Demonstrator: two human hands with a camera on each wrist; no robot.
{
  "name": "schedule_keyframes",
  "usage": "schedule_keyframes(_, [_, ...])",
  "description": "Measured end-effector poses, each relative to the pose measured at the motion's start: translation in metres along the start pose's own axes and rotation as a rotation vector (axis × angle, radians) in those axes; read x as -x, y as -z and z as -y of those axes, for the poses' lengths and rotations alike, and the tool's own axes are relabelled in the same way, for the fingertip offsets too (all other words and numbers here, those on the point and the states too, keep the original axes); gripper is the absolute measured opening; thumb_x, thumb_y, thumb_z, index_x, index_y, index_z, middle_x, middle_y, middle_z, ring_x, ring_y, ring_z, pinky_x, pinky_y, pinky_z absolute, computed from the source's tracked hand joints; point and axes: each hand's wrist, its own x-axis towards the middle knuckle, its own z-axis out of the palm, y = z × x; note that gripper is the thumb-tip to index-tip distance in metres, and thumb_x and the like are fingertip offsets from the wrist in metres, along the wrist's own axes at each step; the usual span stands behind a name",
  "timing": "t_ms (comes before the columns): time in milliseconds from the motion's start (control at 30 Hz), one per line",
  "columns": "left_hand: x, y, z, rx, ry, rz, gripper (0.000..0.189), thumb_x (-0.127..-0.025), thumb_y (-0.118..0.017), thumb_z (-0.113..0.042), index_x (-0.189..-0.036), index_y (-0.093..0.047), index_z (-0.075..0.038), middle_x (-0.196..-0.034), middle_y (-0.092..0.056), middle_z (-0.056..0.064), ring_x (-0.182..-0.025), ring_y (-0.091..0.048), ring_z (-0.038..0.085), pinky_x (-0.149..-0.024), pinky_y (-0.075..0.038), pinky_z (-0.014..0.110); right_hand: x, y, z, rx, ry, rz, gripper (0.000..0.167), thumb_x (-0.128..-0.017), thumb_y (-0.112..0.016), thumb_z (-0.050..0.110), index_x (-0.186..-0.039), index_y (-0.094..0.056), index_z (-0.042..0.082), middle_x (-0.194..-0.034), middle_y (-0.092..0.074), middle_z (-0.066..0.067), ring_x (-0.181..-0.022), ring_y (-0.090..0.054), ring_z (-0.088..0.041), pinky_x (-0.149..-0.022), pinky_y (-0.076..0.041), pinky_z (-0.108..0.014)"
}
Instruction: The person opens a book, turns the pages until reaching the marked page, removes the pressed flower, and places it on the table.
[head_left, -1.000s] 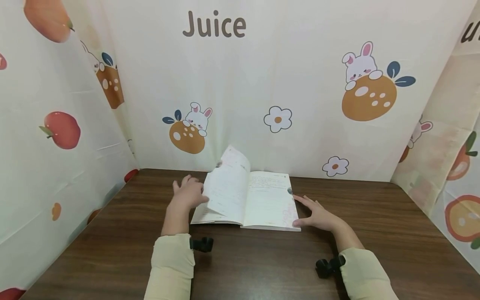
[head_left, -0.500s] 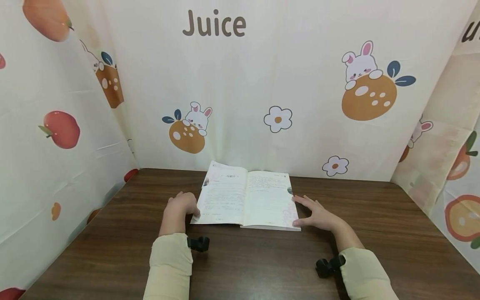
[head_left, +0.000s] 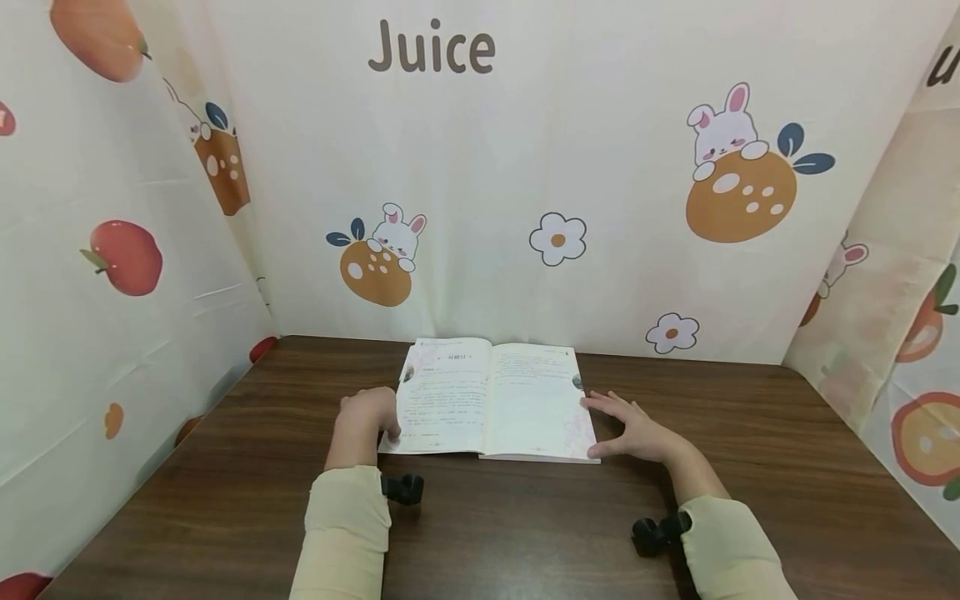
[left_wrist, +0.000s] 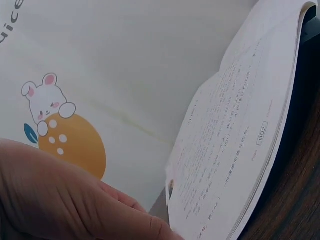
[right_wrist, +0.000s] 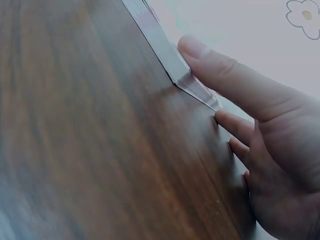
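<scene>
An open book lies on the brown table, with printed text on both pages. At its left edge, my left hand has its thumb over the left page's lower outer margin, and its other fingers curl down mostly out of sight. In the left wrist view, that thumb meets the edge of the curved page, marked 002. My right hand is spread at the book's right edge. In the right wrist view, its thumb rests on the book's corner, while the other fingers extend along the side near the tabletop.
A white cloth backdrop printed with fruit, rabbits and flowers rises right behind the book and along both sides. The wooden table extends in front and to both sides. Black wrist cameras sit at both cuffs.
The lifted left page has come down flat onto the left side. My left hand has moved slightly left and down, its thumb onto the page margin. My right hand has stayed nearly still.
</scene>
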Motion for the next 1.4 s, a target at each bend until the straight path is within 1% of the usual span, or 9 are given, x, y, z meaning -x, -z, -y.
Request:
schedule_keyframes(133, [-0.001, -0.002, -0.002, 0.045, -0.014, -0.021, 0.044, -0.071, -0.075, -0.007, -0.112, -0.061, 0.001, -0.113, -0.057, 0.02, -0.112, -0.043, 0.041, -0.094, -0.029, 0.059, 0.0, 0.0, 0.001, 0.002, -0.021, 0.018, 0.082, -0.07, -0.079, 0.036, -0.139, -0.042, 0.01, -0.149, -0.022, -0.02, -0.135, -0.003, -0.046, -0.101, 0.005, -0.064])
schedule_keyframes(267, [-0.002, 0.0, -0.012, 0.107, -0.094, -0.044, 0.075, -0.072, -0.074, -0.004, -0.138, -0.041, -0.005, -0.142, -0.032, 0.024, -0.134, -0.015, 0.044, -0.101, -0.017, 0.063, -0.001, 0.001, 0.001, 0.011, -0.039, 0.031, 0.083, -0.07, -0.079, 0.037, -0.139, -0.043, 0.009, -0.149, -0.021, -0.019, -0.136, -0.002, -0.045, -0.101, 0.005, -0.064])
schedule_keyframes(367, [-0.003, 0.001, -0.029, 0.059, -0.224, -0.087, 0.072, -0.075, -0.07, -0.005, -0.14, -0.04, -0.012, -0.148, -0.026, 0.017, -0.137, -0.009, 0.039, -0.103, -0.015, 0.061, -0.002, 0.001, 0.002, 0.016, -0.045, 0.035, 0.083, -0.07, -0.079, 0.038, -0.139, -0.043, 0.008, -0.149, -0.022, -0.019, -0.135, -0.003, -0.046, -0.101, 0.004, -0.064])
schedule_keyframes(500, [-0.004, -0.005, -0.064, -0.067, -0.417, -0.142, 0.053, -0.085, -0.058, -0.011, -0.136, -0.047, -0.018, -0.148, -0.031, 0.007, -0.139, -0.014, 0.031, -0.104, -0.019, 0.056, -0.001, 0.002, 0.004, 0.021, -0.057, 0.032, 0.084, -0.07, -0.079, 0.039, -0.139, -0.043, 0.009, -0.149, -0.022, -0.019, -0.135, -0.002, -0.046, -0.101, 0.004, -0.064])
schedule_keyframes(567, [-0.004, -0.011, -0.079, -0.111, -0.465, -0.131, 0.046, -0.088, -0.054, -0.016, -0.134, -0.05, -0.019, -0.145, -0.036, 0.004, -0.138, -0.017, 0.027, -0.105, -0.021, 0.052, -0.001, 0.002, 0.004, 0.019, -0.061, 0.033, 0.084, -0.07, -0.079, 0.039, -0.139, -0.043, 0.009, -0.149, -0.021, -0.019, -0.135, -0.001, -0.046, -0.101, 0.005, -0.065])
schedule_keyframes(667, [-0.004, -0.021, -0.089, -0.134, -0.437, -0.09, 0.044, -0.09, -0.055, -0.026, -0.133, -0.052, -0.018, -0.141, -0.043, 0.001, -0.136, -0.024, 0.024, -0.106, -0.024, 0.046, -0.001, 0.001, 0.005, 0.009, -0.069, 0.038, 0.084, -0.07, -0.079, 0.038, -0.139, -0.042, 0.009, -0.15, -0.02, -0.019, -0.135, 0.0, -0.046, -0.1, 0.005, -0.065])
schedule_keyframes(833, [-0.005, -0.031, -0.09, -0.107, -0.362, -0.053, 0.055, -0.087, -0.061, -0.038, -0.136, -0.048, -0.017, -0.139, -0.045, -0.001, -0.134, -0.03, 0.024, -0.107, -0.023, 0.042, -0.001, 0.002, 0.007, 0.0, -0.094, 0.049, 0.086, -0.069, -0.079, 0.04, -0.14, -0.041, 0.01, -0.151, -0.018, -0.018, -0.135, 0.001, -0.046, -0.099, 0.005, -0.067])
schedule_keyframes(1200, [-0.012, -0.039, -0.091, -0.006, -0.423, -0.002, 0.056, -0.089, -0.059, -0.036, -0.14, -0.043, -0.017, -0.147, -0.031, 0.006, -0.135, -0.026, 0.029, -0.105, -0.026, 0.044, 0.003, 0.008, 0.001, -0.025, -0.114, 0.078, 0.086, -0.068, -0.081, 0.037, -0.14, -0.042, 0.012, -0.151, -0.017, -0.017, -0.136, 0.002, -0.044, -0.098, 0.001, -0.068])
schedule_keyframes(1400, [-0.012, -0.041, -0.094, -0.053, -0.435, -0.02, 0.054, -0.091, -0.054, -0.04, -0.141, -0.041, -0.022, -0.148, -0.03, 0.006, -0.134, -0.026, 0.032, -0.102, -0.026, 0.054, 0.005, 0.012, 0.003, -0.021, -0.133, 0.095, 0.086, -0.068, -0.081, 0.036, -0.141, -0.041, 0.014, -0.151, -0.015, -0.019, -0.136, 0.001, -0.043, -0.098, -0.009, -0.069])
